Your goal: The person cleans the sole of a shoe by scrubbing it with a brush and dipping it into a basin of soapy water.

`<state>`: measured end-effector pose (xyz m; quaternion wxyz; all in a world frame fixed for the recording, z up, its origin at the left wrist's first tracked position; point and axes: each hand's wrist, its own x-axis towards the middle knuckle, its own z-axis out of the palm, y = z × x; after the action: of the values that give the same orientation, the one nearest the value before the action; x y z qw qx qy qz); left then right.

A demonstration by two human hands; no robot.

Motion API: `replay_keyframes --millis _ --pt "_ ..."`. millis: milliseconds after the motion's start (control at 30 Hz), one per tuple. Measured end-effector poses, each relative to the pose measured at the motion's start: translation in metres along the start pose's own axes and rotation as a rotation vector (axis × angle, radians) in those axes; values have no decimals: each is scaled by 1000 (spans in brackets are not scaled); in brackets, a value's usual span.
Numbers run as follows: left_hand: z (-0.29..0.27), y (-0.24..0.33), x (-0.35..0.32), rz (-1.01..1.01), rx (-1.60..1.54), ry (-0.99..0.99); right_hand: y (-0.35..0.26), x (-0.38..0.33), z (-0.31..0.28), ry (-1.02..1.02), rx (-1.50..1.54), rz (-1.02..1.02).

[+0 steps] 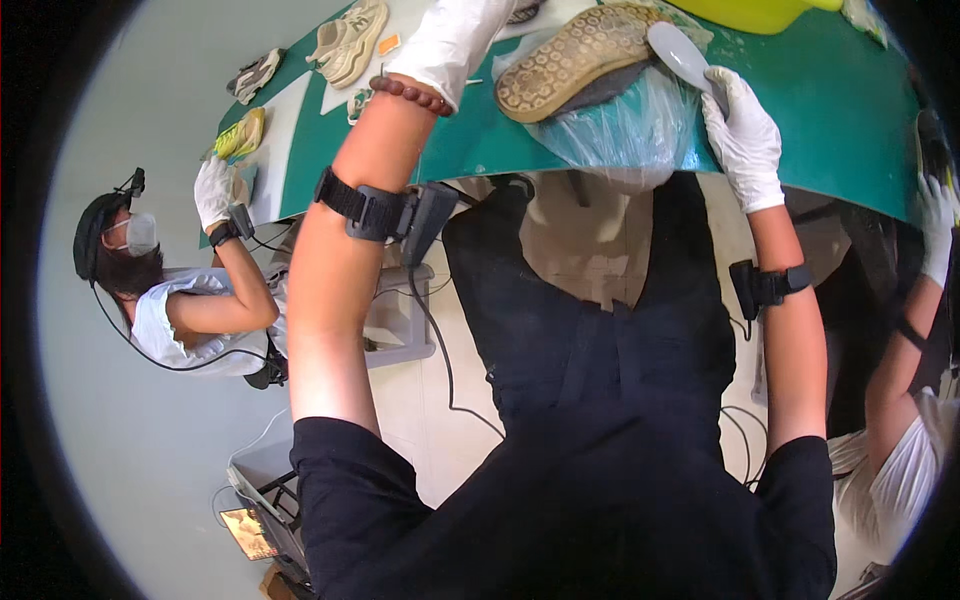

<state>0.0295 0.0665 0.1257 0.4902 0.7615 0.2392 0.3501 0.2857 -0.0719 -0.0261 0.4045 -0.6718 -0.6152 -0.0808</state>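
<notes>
A shoe [575, 60] lies sole up on the green table top [840, 110], its tan studded sole facing me, on a crumpled clear plastic bag [625, 135] that hangs over the table's near edge. My right hand [745, 135], in a white glove, grips the handle of a pale grey brush [680, 55] whose head rests against the shoe's right end. My left hand [450, 40], also gloved, with a bead bracelet at the wrist, reaches past the shoe's left end. Its fingers run out of the top of the picture, so its hold is hidden.
A masked person at the left holds a yellow-soled shoe [240, 135] in a gloved hand; beige sneakers [350, 40] and a dark one [255, 75] lie nearby. A yellow basin [750, 12] stands behind the shoe. Another person's gloved hand [935, 215] works at the right edge.
</notes>
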Motion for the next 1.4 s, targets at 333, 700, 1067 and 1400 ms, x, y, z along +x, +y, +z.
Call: replay_keyframes --millis 333,700,1067,1400 --pt "-8 0 39 275 1110 131 5 -10 6 46 15 -14" --pt "5 2 80 130 948 230 3 -8 0 68 24 -21" --pt "-4 2 99 -327 -1012 -233 2 -11 -1 70 6 -13" --pt "7 41 84 -286 -851 -158 0 -5 -3 94 52 -3"
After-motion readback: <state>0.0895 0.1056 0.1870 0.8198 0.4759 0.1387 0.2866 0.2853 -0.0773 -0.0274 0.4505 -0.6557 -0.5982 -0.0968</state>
